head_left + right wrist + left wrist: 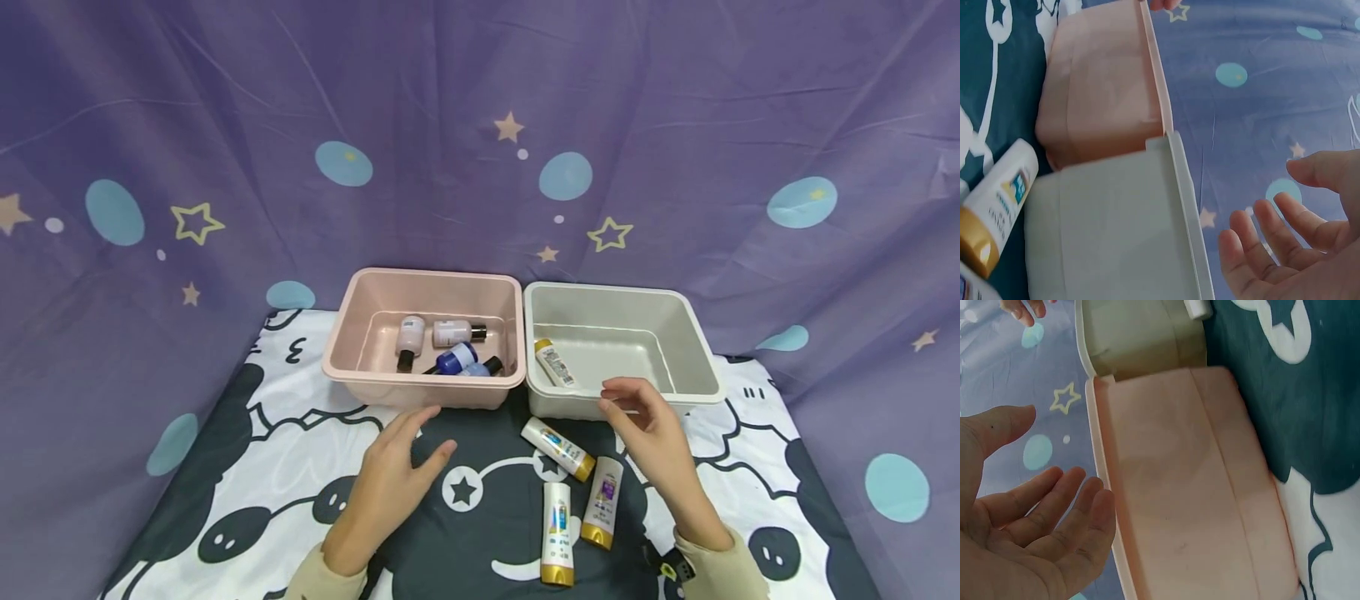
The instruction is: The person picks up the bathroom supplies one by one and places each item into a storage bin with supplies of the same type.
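In the head view my left hand [393, 479] hovers before the pink bin [423, 379], fingers loosely spread and holding nothing. Near the front rim of the grey-white bin [622, 398] is my right hand [654, 433], its thumb and fingers apart with nothing between them. A small white tube with a gold cap [555, 364] lies inside that bin. On the cloth in front lie a slanted white gold-capped tube [555, 447], an upright-pointing white one [557, 529] and a greyish one [603, 500]. Both wrist views show relaxed, empty fingers.
Small black-capped bottles lie in the pink bin: a pale pink bottle [410, 335], another pale one [451, 333], a dark blue one [456, 358] and a light blue one [477, 369]. The bins stand side by side against a purple curtain [450, 167], on a patterned cloth [247, 467].
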Demonstrator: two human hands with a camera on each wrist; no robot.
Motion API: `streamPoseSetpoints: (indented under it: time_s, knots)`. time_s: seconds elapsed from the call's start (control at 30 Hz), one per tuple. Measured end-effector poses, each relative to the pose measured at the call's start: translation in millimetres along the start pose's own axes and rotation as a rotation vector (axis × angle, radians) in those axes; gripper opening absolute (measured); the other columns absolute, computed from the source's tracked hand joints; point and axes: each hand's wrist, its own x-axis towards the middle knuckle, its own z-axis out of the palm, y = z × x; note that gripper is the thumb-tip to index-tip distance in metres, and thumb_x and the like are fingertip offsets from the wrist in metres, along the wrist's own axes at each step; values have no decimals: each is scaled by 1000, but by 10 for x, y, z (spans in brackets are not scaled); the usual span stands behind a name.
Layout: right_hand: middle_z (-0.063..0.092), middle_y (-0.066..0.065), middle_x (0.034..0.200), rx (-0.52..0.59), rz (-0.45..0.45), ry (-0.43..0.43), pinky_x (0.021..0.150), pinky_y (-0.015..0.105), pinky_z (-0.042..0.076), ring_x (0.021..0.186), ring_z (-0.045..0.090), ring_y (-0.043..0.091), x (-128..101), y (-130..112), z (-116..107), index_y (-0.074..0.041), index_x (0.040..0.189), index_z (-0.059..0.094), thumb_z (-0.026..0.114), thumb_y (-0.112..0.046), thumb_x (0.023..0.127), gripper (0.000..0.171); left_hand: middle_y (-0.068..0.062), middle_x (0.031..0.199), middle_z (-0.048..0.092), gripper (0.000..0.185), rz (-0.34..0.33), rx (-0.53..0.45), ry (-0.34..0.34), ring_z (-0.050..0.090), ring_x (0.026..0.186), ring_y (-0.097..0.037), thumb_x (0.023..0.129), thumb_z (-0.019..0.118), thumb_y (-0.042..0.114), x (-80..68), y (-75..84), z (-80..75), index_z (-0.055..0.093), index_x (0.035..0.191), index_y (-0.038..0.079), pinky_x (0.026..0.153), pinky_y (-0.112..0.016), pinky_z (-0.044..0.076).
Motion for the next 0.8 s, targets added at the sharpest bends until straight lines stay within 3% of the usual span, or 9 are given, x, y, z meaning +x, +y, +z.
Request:
streamPoseSetpoints:
  time_s: [0.37,0.47,0.6,0.7,0.8]
  knots:
    - [66,11,114,-63,70,146,74,17,52,97,65,9,-3,191,-296,-2,119,67,68,-16,97,26,-6,117,64,50,-11,-109,-86,66,97,-15,89,79,32,-54,87,201,63,132,11,77,-30,58]
    - [65,8,113,-125,70,218,74,15,51,96,63,7,8,252,-388,-2,119,68,69,-17,97,26,-6,119,63,50,-17,-176,-117,65,100,-17,89,79,28,-60,94,270,62,132,11,76,-26,58]
    - [61,14,111,-266,-2,351,84,15,47,99,59,15,51,365,-509,2,115,70,71,-8,93,24,-7,122,62,48,-51,-278,-176,66,103,-22,90,78,22,-64,80,377,61,133,10,75,-23,58]
    - [59,19,113,-373,-19,432,91,23,44,103,56,23,88,474,-600,3,115,70,72,-5,91,25,-9,125,61,46,-88,-329,-236,66,103,-26,91,76,23,-67,57,469,61,133,8,75,-23,58]
    - [58,20,116,-416,20,487,92,34,44,106,54,26,117,586,-688,1,116,70,71,-7,91,27,-9,126,61,47,-107,-345,-295,67,103,-25,92,75,27,-67,38,574,61,132,8,74,-24,57]
